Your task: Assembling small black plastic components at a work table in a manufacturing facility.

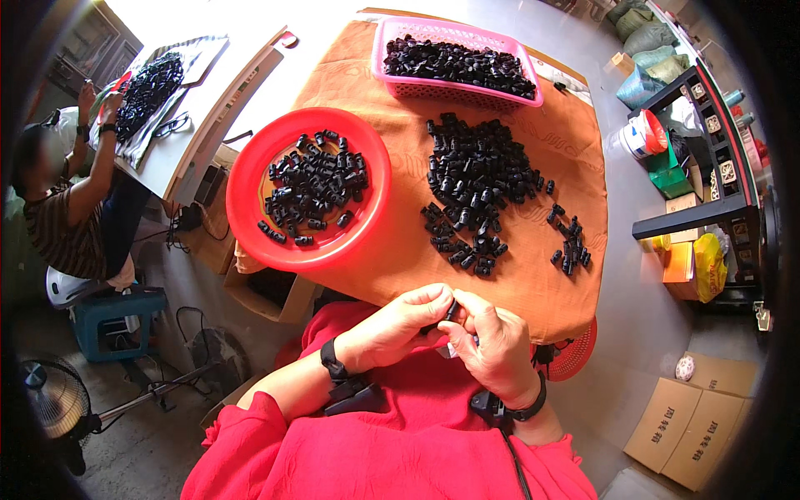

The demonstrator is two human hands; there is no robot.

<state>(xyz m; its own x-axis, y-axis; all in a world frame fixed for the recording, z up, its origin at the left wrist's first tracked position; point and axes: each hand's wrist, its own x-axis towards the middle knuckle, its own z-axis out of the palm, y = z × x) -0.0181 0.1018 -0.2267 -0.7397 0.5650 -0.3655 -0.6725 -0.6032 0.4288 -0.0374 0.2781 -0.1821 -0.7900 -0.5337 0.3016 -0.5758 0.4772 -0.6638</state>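
Close to my body, at the near edge of the orange-covered table (533, 292), my two hands come together. My left hand (398, 323) and my right hand (493, 340) both pinch a small black cylindrical plastic part (452, 310); the fingertips hide much of it. Ahead of them lies a loose heap of similar black parts (479, 171), with a smaller group (572, 242) to its right. On the left, a round red basin (242, 200) holds more such parts. At the far side, a pink rectangular basket (533, 79) is filled with small black pieces.
At the far left, another person (71, 200) handles black pieces at a white table (196, 125). An open cardboard box (292, 300) sits below the basin. A fan (54, 400) stands lower left. A dark shelf frame (692, 217) and flattened cartons (692, 425) are at right.
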